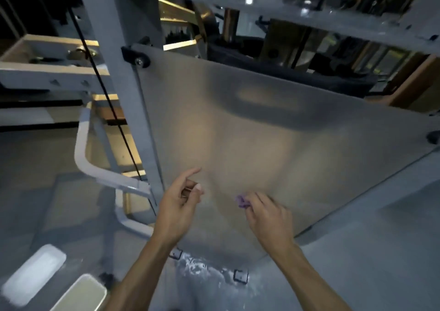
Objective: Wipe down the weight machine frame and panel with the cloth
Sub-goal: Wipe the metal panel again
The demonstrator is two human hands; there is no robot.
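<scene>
Two hands work low against one frosted panel [273,144], which tilts with its long edge running from upper left down to lower right. One grey frame post [123,91] stands at its left edge. Left hand [176,206] hovers with fingers loosely curled, holding nothing. Right hand [269,217] pinches one small purple cloth [241,201], bunched against the panel's lower part.

purple cloth [241,201] mostly hidden under right hand [267,217], frame [114,48] cut off above
</scene>
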